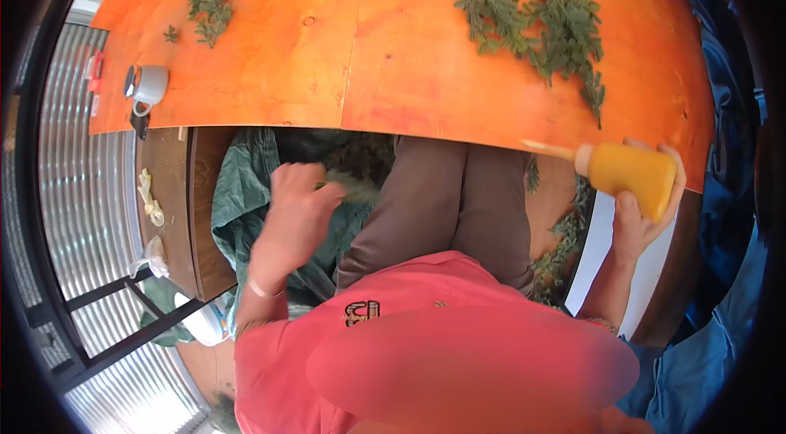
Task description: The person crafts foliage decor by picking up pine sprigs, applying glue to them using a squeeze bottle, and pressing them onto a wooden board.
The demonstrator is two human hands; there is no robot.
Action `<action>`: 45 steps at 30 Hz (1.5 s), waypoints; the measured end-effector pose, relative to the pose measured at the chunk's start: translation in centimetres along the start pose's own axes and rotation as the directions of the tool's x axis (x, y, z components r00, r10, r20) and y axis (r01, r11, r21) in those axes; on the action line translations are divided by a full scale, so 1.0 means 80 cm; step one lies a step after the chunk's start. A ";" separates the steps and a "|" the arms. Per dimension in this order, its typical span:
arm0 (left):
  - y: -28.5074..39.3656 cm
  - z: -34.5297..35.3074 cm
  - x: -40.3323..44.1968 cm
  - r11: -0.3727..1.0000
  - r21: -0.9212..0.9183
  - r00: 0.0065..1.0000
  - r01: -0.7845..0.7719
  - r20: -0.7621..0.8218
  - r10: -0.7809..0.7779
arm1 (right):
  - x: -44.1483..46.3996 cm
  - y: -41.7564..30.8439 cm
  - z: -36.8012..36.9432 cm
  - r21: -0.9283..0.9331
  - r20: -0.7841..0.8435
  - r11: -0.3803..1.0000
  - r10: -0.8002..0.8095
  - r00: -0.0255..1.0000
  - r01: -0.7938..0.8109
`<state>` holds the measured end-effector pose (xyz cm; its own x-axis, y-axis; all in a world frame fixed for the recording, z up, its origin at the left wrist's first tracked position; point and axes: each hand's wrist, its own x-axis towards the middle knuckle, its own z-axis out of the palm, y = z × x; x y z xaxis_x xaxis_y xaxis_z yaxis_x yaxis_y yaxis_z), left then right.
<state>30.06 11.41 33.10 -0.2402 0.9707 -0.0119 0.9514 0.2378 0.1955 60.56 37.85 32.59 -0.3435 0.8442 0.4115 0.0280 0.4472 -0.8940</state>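
Observation:
My left hand [296,201] is closed over the gap between the table edge and my lap, its fingers pinched on a small green sprig [354,187] that looks blurred. On the right, my right hand [647,209] wraps round a yellow squeeze bottle [630,176] with a long pale nozzle. The bottle lies on its side in the hand, its nozzle pointing left along the front edge of the orange wooden table [393,98]. Green fir branches [565,29] lie at the table's back right, and a smaller sprig [213,6] lies at the back left.
A light grey mug [151,86] stands near the table's left edge. Below it is a wooden cabinet [176,213]. A dark green bag [246,188] hangs beside my legs [434,196]. More greenery [561,250] is on the floor at right, near blue fabric [704,352].

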 end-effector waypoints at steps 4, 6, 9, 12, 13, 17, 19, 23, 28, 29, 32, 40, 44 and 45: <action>-0.009 -0.027 0.049 0.999 0.050 0.967 0.011 -0.254 0.002 | -0.005 0.004 -0.010 0.018 -0.052 1.000 0.001 0.999 0.000; 0.002 -0.019 0.115 0.978 -0.200 0.917 -0.052 -0.398 -0.033 | -0.005 0.005 -0.006 0.035 -0.089 0.999 -0.016 0.996 0.020; 0.050 -0.018 0.218 0.836 -0.549 0.950 0.013 -0.254 -0.182 | -0.007 0.001 -0.008 0.052 -0.108 0.998 -0.026 0.994 0.032; 0.079 0.010 0.311 0.928 -0.369 0.941 0.058 -0.291 -0.174 | -0.008 0.002 -0.013 0.019 -0.133 0.999 -0.023 0.991 0.026; 0.074 0.023 0.333 0.947 -0.314 0.956 0.071 -0.250 -0.154 | -0.007 0.003 -0.015 0.010 -0.142 0.999 -0.033 0.989 0.034; 0.063 0.023 0.343 0.982 -0.185 0.955 0.031 -0.284 -0.084 | -0.010 -0.001 -0.028 -0.024 -0.147 0.997 -0.082 0.986 0.079; 0.055 -0.017 0.309 0.990 -0.028 0.881 -0.137 -0.461 0.108 | -0.011 -0.005 -0.032 -0.029 -0.153 0.994 -0.105 0.983 0.102; 0.038 -0.069 0.230 0.800 0.397 0.761 -0.449 -0.299 0.576 | -0.017 -0.010 -0.035 -0.046 -0.163 0.992 -0.123 0.979 0.117; 0.016 0.015 0.161 0.774 0.344 0.813 -0.531 -0.051 0.581 | -0.023 -0.013 -0.028 -0.048 -0.142 0.988 -0.153 0.978 0.148; 0.013 0.038 0.150 0.802 0.284 0.836 -0.525 -0.004 0.549 | -0.023 -0.012 -0.025 -0.051 -0.138 0.987 -0.158 0.978 0.152; 0.015 0.063 0.114 0.930 0.098 0.849 -0.355 -0.382 0.365 | -0.020 -0.010 -0.018 -0.037 -0.124 0.987 -0.157 0.980 0.153; 0.027 0.067 0.106 0.923 -0.119 0.820 -0.366 -0.511 0.260 | 0.005 -0.009 0.020 0.067 -0.100 0.976 -0.198 0.975 0.205; 0.033 0.084 0.118 0.922 -0.145 0.898 -0.360 -0.322 0.300 | 0.013 -0.013 0.048 0.072 -0.081 0.978 -0.190 0.978 0.196; 0.033 0.084 0.120 0.929 -0.125 0.904 -0.349 -0.304 0.299 | 0.015 -0.014 0.052 0.060 -0.075 0.979 -0.191 0.979 0.195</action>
<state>31.56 21.61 26.94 0.0086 0.9381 0.3461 0.9435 -0.1223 0.3079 56.19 37.09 33.36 -0.2715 0.7631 0.5865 -0.0956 0.5850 -0.8054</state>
